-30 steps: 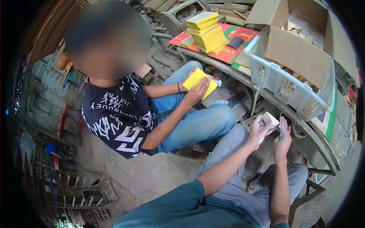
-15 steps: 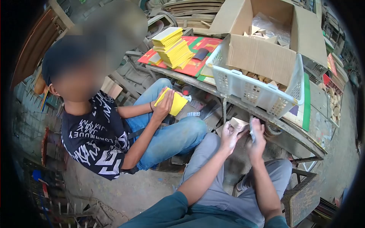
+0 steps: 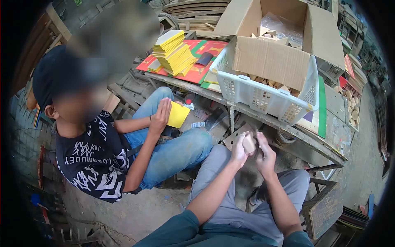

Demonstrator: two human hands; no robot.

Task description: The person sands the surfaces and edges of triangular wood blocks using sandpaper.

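My left hand (image 3: 239,151) grips a small pale wooden block (image 3: 249,142) in front of my knees. My right hand (image 3: 266,155) is closed right beside the block and touches it; earlier it held a thin blade-like tool, which I cannot make out now. Both hands hover over my grey trousers, just below the edge of the workbench (image 3: 263,113).
A co-worker in a black printed shirt sits at my left, a hand (image 3: 159,117) on a yellow sheet (image 3: 177,115). On the bench stand a stack of yellow sheets (image 3: 175,52), a white basket (image 3: 263,92) and a cardboard box (image 3: 284,37) of wood pieces. A metal stool (image 3: 325,206) is at right.
My view swung right and my hands came closer together around the block. The thin tool in my right hand is no longer visible. The co-worker lowered the yellow sheet.
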